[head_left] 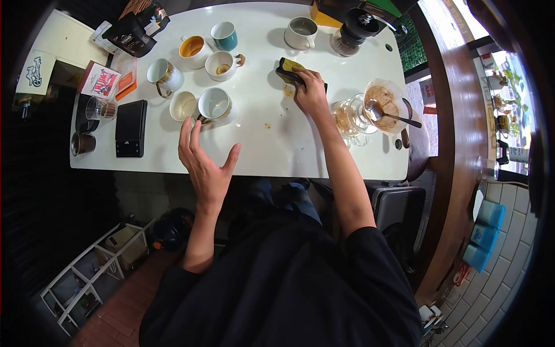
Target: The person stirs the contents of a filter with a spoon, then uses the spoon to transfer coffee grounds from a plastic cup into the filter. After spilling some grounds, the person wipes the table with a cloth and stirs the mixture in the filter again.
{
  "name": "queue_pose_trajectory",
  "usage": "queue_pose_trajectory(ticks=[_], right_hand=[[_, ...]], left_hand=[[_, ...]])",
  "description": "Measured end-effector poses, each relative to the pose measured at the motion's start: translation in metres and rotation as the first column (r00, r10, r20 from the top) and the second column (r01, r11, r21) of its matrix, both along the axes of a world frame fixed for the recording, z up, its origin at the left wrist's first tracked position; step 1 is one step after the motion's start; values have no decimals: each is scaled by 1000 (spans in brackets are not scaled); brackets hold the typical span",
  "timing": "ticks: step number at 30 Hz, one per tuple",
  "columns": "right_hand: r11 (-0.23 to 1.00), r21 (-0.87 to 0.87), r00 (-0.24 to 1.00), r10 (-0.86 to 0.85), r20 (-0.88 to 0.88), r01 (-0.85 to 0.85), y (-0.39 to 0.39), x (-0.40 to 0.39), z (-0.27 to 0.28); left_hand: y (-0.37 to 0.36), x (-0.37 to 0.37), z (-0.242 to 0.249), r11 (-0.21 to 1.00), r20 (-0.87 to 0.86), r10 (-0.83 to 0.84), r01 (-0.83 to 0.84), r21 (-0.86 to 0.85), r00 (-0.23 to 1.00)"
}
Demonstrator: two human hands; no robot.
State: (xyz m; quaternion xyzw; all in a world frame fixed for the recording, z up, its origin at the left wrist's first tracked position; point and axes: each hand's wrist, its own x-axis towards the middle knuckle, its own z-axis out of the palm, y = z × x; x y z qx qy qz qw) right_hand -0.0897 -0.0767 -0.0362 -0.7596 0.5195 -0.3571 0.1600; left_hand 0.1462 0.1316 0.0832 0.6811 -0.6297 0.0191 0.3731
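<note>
My right hand [312, 91] presses a yellow and dark cleaning cloth [291, 66] against the white table [272, 153], fingers closed over it. Brown stains [288, 91] show on the tabletop just beside the cloth. My left hand [203, 159] is open at the front of the table, thumb spread wide. Its fingertips reach right at the handle of a white mug [215, 104], and a cream cup [184, 106] stands against that mug. Behind them are a white cup with a brown handle [221, 66], an amber-lined mug [195, 51] and a teal mug [224, 36].
At right, a glass coffee server [348, 120] stands beside a dripper with a used paper filter [384, 98] and a spoon. A hand grinder [352, 32] and grey-white mug [300, 33] are at the back. A black scale [131, 128] and small glasses occupy the left.
</note>
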Motion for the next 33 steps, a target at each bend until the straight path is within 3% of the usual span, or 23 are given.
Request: queue_pose_trajectory(ticks=[5, 13, 21, 26, 33], right_hand=[[999, 32, 998, 37, 47, -38, 7, 1, -6], [992, -42, 980, 121, 161, -116, 37, 4, -5], [974, 44, 966, 213, 147, -222, 57, -3, 5], [967, -27, 960, 253, 117, -252, 70, 0, -3], [975, 60, 970, 203, 133, -212, 87, 10, -2]], left_hand=[[16, -8, -5, 999, 2, 2, -1, -43, 1000], [61, -56, -1, 995, 7, 90, -91, 38, 996], [129, -113, -6, 974, -27, 213, -210, 89, 977], [157, -125, -5, 960, -91, 270, -260, 103, 959], [176, -115, -8, 959, -98, 272, -261, 108, 957]])
